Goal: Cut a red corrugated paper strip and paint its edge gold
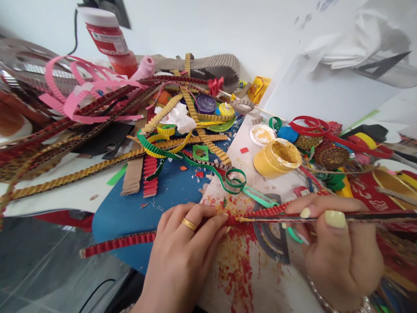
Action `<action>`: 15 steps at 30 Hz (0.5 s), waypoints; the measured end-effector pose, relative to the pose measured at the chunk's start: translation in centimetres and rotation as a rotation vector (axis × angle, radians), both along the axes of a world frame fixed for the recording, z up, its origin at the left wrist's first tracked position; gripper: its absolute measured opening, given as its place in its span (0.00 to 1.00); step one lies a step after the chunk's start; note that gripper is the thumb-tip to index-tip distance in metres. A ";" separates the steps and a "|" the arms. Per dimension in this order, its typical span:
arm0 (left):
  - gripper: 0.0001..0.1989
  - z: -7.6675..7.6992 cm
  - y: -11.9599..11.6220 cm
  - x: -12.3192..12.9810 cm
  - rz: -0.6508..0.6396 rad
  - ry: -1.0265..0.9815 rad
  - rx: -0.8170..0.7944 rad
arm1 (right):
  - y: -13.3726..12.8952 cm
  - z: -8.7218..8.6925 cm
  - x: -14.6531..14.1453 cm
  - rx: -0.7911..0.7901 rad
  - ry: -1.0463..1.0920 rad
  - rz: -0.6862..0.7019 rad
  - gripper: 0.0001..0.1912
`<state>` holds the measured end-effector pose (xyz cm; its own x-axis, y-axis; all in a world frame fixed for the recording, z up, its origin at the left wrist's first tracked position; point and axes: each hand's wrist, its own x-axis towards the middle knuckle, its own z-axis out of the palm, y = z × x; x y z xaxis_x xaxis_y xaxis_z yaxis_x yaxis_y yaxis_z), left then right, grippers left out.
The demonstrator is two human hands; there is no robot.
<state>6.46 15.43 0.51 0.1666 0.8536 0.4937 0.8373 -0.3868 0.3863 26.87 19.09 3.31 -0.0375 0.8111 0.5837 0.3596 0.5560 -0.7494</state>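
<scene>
My left hand (187, 248) is closed on a red corrugated cardboard strip (120, 244), whose one end sticks out to the left past the blue surface. Between the fingers of my right hand (339, 243) is a thin paintbrush (312, 217), held nearly level. Its tip, with yellow paint on it, meets or nearly meets the red strip just right of my left fingertips. Part of the strip is hidden under my left hand. Beyond my hands stands an uncapped jar of yellow paint (276, 158), with its paint-smeared lid (262, 134) behind it.
Red and yellow paint stains the board (237, 269) under my hands. Many corrugated strips (81, 169) pile up at left, with pink paper curls (74, 100). A red paint jar (106, 34) stands at the back. Coiled paper pieces (332, 156) and a red box (374, 191) crowd the right.
</scene>
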 end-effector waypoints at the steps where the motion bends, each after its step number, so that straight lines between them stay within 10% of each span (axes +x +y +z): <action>1: 0.07 0.0 0.0 0.0 0.000 0.001 -0.005 | 0.0 0.0 0.0 0.000 0.008 0.000 0.08; 15: 0.07 0.0 0.0 -0.1 -0.017 -0.013 0.000 | 0.0 -0.1 -0.1 0.004 0.030 -0.008 0.09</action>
